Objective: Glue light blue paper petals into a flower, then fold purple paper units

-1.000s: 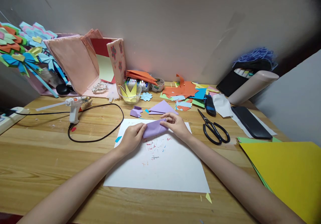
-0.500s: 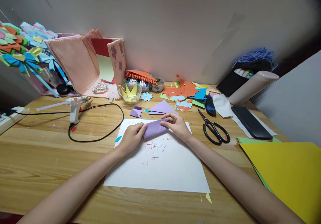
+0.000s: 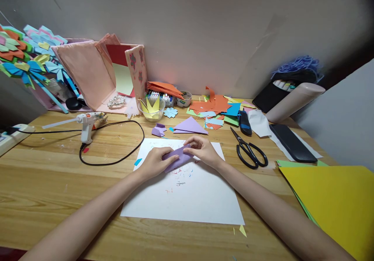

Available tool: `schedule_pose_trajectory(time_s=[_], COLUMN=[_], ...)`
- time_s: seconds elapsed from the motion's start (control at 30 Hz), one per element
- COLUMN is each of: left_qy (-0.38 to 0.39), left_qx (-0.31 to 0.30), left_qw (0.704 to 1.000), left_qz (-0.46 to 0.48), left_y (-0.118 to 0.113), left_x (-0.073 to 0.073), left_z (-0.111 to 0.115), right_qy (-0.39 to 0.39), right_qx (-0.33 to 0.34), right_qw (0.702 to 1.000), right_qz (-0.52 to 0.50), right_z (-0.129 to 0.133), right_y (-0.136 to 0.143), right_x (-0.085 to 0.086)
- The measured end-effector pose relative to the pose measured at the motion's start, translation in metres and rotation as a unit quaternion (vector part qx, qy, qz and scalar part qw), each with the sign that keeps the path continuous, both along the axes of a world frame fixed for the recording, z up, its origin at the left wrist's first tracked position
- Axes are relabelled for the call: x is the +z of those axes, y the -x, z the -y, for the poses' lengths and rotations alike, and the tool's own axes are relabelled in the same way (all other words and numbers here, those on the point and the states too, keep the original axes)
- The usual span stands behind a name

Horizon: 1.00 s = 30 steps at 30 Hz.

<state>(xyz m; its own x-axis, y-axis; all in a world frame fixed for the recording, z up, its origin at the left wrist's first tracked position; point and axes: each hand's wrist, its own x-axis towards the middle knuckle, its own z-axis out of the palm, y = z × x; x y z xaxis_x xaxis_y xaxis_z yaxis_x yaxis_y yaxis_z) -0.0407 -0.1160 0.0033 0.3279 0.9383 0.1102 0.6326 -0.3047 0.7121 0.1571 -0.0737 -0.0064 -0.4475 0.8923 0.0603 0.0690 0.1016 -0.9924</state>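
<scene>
A piece of purple paper, folded into a narrow shape, is between my hands above a white sheet marked with colour smudges. My left hand grips its left end, thumb on top and fingers behind. At the other end, my right hand pinches the upper right corner between thumb and fingertips. Just beyond lie a purple paper triangle and a small folded purple scrap. Black-handled scissors rest to the right of my right hand.
A glue gun with a looping black cord lies left. At the back are a pink box, a clear bowl holding yellow paper, and coloured scraps. To the right are a black case and yellow sheets.
Both hands have brought the purple paper slightly down and nearer. My left thumb now reaches further across it, and the right hand has shifted a little left.
</scene>
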Motion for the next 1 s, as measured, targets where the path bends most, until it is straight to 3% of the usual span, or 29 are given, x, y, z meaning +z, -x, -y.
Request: schedule_pose_trajectory(time_s=[0.33, 0.57, 0.73, 0.9, 1.0], left_qy=[-0.025, -0.03, 0.005, 0.0, -0.003], left_qx=[0.022, 0.023, -0.018, 0.005, 0.015], left_qw=[0.999, 0.999, 1.0, 1.0, 0.999], left_qz=[0.002, -0.005, 0.003, 0.024, 0.028], left_y=[-0.002, -0.002, -0.001, -0.002, -0.002], left_x=[0.003, 0.002, 0.002, 0.004, 0.005], left_z=[0.005, 0.003, 0.002, 0.004, 0.006], right_qy=[0.034, 0.035, 0.066, 0.114, 0.1], right_qx=[0.011, -0.037, -0.067, 0.005, 0.04], right_qw=[0.999, 0.998, 0.994, 0.992, 0.994], right_qz=[-0.025, -0.027, -0.061, -0.057, -0.033], right_z=[0.013, 0.012, 0.009, 0.008, 0.01], right_y=[0.012, 0.013, 0.012, 0.011, 0.011], right_x=[0.001, -0.002, -0.002, 0.001, 0.002])
